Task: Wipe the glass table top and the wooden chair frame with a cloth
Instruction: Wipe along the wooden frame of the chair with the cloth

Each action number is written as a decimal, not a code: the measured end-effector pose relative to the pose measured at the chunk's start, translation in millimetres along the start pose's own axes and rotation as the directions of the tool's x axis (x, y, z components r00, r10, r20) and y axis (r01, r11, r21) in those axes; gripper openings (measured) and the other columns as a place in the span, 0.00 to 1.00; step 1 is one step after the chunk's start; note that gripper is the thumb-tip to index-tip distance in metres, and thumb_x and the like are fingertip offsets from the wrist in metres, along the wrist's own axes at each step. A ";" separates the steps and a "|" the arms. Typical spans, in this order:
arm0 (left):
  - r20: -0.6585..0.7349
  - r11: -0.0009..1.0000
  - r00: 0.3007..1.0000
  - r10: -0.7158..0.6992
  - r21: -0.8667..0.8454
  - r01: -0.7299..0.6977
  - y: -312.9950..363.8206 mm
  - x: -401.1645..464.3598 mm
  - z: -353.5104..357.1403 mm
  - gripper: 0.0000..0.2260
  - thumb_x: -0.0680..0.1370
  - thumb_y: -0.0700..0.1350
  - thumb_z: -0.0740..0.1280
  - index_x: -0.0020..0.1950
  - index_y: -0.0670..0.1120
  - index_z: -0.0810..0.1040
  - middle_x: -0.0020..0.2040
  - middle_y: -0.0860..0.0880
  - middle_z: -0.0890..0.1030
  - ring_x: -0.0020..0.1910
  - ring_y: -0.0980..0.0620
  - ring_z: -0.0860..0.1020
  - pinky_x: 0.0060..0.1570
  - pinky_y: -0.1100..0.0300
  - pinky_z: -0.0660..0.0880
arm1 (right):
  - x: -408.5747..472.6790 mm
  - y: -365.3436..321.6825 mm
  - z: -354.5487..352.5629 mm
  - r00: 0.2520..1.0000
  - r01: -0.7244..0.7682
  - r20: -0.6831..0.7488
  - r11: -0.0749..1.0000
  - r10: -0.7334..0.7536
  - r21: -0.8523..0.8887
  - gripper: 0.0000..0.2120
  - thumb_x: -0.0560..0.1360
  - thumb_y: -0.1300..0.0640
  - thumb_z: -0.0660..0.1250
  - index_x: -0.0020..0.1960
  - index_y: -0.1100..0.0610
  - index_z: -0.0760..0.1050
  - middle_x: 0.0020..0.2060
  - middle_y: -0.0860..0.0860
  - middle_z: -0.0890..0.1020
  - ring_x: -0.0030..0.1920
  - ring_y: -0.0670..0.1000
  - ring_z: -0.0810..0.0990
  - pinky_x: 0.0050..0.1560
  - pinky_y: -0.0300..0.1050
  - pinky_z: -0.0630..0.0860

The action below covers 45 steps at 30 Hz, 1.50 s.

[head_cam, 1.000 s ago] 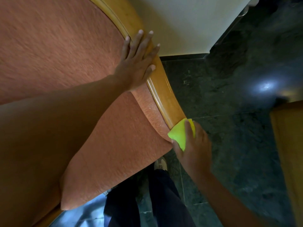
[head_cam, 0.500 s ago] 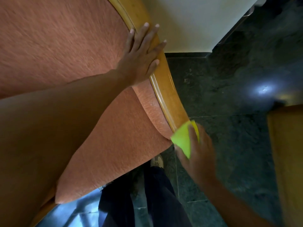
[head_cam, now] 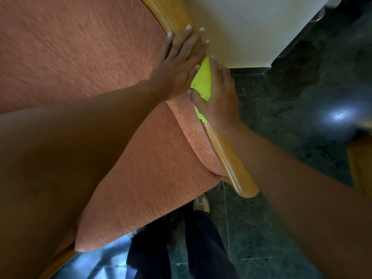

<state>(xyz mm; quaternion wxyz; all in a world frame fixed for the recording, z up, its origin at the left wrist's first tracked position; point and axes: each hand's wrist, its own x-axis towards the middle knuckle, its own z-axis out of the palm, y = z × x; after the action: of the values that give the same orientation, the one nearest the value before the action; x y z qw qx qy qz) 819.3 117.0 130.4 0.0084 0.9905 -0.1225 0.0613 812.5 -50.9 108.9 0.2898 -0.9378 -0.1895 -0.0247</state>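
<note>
The wooden chair frame (head_cam: 231, 162) runs as a curved honey-coloured rail along the edge of the orange upholstered cushion (head_cam: 80, 57). My left hand (head_cam: 179, 63) lies flat with fingers spread on the cushion and rail, holding nothing. My right hand (head_cam: 217, 97) is closed on a bright yellow-green cloth (head_cam: 203, 83) and presses it onto the rail, right against my left hand. The rail under both hands is hidden. The glass table top is out of view.
A cream wall (head_cam: 251, 27) with a dark skirting stands behind the chair. Dark green stone floor (head_cam: 291, 107) spreads to the right, with a light glare on it. Another wooden piece (head_cam: 362, 168) shows at the right edge. My legs and a shoe (head_cam: 201, 204) are below.
My right hand has slid the cloth up along the rail from its lower end until it meets my left hand. The left hand has stayed on the rail.
</note>
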 end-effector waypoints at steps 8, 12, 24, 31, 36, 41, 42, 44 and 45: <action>-0.002 0.999 0.999 0.037 -0.008 -0.037 -5.4 0.3 4.5 0.26 0.84 0.55 0.45 0.81 0.46 0.52 0.81 0.41 0.53 0.80 0.38 0.49 0.76 0.36 0.46 | -199.1 57.9 -54.0 0.975 -0.115 0.165 0.970 0.152 -0.214 0.40 0.74 0.36 0.63 0.78 0.58 0.61 0.68 0.60 0.71 0.63 0.61 0.73 0.57 0.57 0.78; 0.031 0.999 0.999 0.039 0.010 -0.039 -4.5 -0.6 3.3 0.27 0.84 0.56 0.45 0.81 0.46 0.51 0.81 0.41 0.52 0.80 0.38 0.48 0.76 0.36 0.45 | -127.5 33.9 -28.7 0.985 -0.073 0.137 0.972 0.106 -0.225 0.40 0.74 0.38 0.65 0.79 0.58 0.61 0.67 0.62 0.73 0.62 0.64 0.75 0.58 0.59 0.77; 0.116 0.998 0.993 0.014 0.056 -0.021 -0.7 -5.0 -10.8 0.26 0.84 0.54 0.45 0.81 0.46 0.51 0.82 0.42 0.52 0.80 0.39 0.49 0.76 0.36 0.46 | -154.7 31.4 -35.4 0.969 -0.092 0.204 0.971 0.138 -0.223 0.41 0.75 0.37 0.63 0.80 0.58 0.57 0.72 0.61 0.69 0.67 0.63 0.72 0.60 0.59 0.76; 0.125 0.999 0.992 0.007 0.047 -0.013 1.9 -2.1 -17.3 0.26 0.84 0.54 0.45 0.81 0.46 0.52 0.81 0.41 0.52 0.80 0.38 0.48 0.76 0.36 0.45 | -136.2 29.6 -41.1 0.969 -0.052 0.221 0.969 0.107 -0.243 0.41 0.75 0.39 0.67 0.80 0.58 0.58 0.72 0.62 0.69 0.67 0.63 0.73 0.61 0.58 0.74; 0.135 0.999 0.991 0.017 0.040 -0.023 1.2 5.0 -17.7 0.25 0.85 0.52 0.49 0.81 0.47 0.53 0.82 0.44 0.50 0.81 0.41 0.47 0.77 0.39 0.45 | -11.1 -14.0 1.3 0.997 -0.050 0.049 0.965 0.065 -0.258 0.41 0.77 0.38 0.63 0.82 0.56 0.53 0.79 0.60 0.61 0.78 0.65 0.59 0.71 0.64 0.63; 0.242 0.999 0.970 0.013 -0.036 -0.004 6.6 1.2 -30.7 0.27 0.83 0.47 0.58 0.81 0.48 0.53 0.82 0.44 0.47 0.81 0.41 0.45 0.75 0.39 0.53 | -103.1 10.8 -16.2 0.976 0.128 0.213 0.908 -0.044 -0.398 0.39 0.79 0.46 0.65 0.82 0.57 0.51 0.82 0.61 0.52 0.80 0.69 0.50 0.74 0.64 0.60; 0.262 0.998 0.965 -0.012 -0.058 0.028 10.1 -4.8 -34.0 0.28 0.83 0.48 0.58 0.81 0.48 0.52 0.82 0.44 0.47 0.80 0.41 0.45 0.75 0.39 0.54 | -128.8 17.2 -25.2 0.959 0.159 0.278 0.903 -0.046 -0.399 0.39 0.78 0.47 0.66 0.82 0.58 0.51 0.82 0.62 0.52 0.80 0.69 0.49 0.75 0.63 0.61; 0.262 0.987 0.961 -0.089 -0.109 0.121 18.2 -28.2 -42.6 0.30 0.82 0.48 0.60 0.81 0.49 0.49 0.82 0.44 0.47 0.81 0.42 0.46 0.75 0.40 0.56 | -170.3 25.1 -46.0 0.921 0.224 0.387 0.881 -0.051 -0.417 0.40 0.77 0.49 0.68 0.81 0.60 0.54 0.81 0.62 0.54 0.80 0.70 0.51 0.76 0.64 0.62; 0.268 0.979 0.957 -0.114 -0.132 0.154 23.5 -42.0 -47.0 0.31 0.82 0.49 0.60 0.81 0.49 0.49 0.82 0.44 0.47 0.81 0.42 0.47 0.74 0.40 0.58 | -184.8 28.3 -55.8 0.904 0.247 0.425 0.877 -0.055 -0.411 0.40 0.75 0.52 0.71 0.80 0.61 0.57 0.80 0.63 0.57 0.79 0.70 0.54 0.75 0.65 0.64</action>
<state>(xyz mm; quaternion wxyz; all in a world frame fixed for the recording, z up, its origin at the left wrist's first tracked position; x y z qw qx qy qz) 767.5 105.8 171.9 0.0716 0.9925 -0.0592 -0.0789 655.3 -166.3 111.3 0.0138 -0.9460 -0.3078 0.1009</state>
